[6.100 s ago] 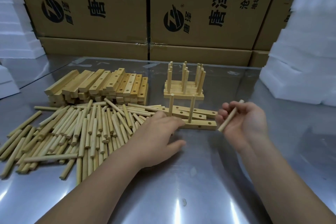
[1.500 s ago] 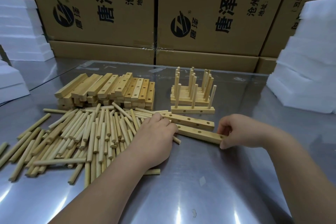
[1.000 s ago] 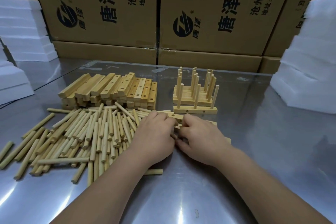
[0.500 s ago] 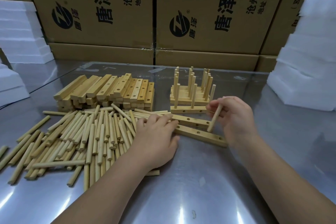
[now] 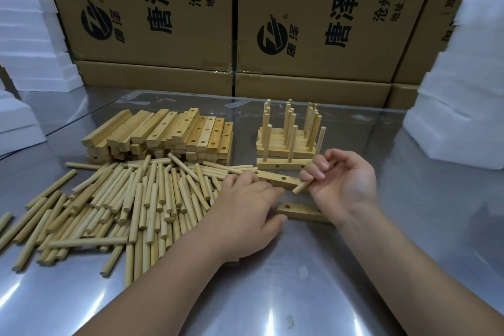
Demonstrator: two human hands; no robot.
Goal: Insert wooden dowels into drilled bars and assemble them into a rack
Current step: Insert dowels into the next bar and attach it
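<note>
My right hand (image 5: 342,181) pinches a wooden dowel (image 5: 301,187) slantwise, its lower tip just above a drilled bar (image 5: 296,210) lying flat on the metal table (image 5: 300,281). My left hand (image 5: 245,207) rests palm down on that bar's left end, fingers touching it. A second loose drilled bar (image 5: 275,178) lies just behind. Further back stand finished bars with upright dowels (image 5: 286,142). A big heap of loose dowels (image 5: 131,199) lies left of my left hand.
A stack of drilled bars (image 5: 169,136) sits behind the dowel heap. Cardboard boxes (image 5: 300,22) wall off the back. White foam blocks (image 5: 458,103) stand at the right, and more foam blocks (image 5: 30,43) at the left.
My right hand picked up a dowel beside my left hand, carried it right and turned it slantwise; now its lower tip hangs over the front bar. My left hand stayed put.
</note>
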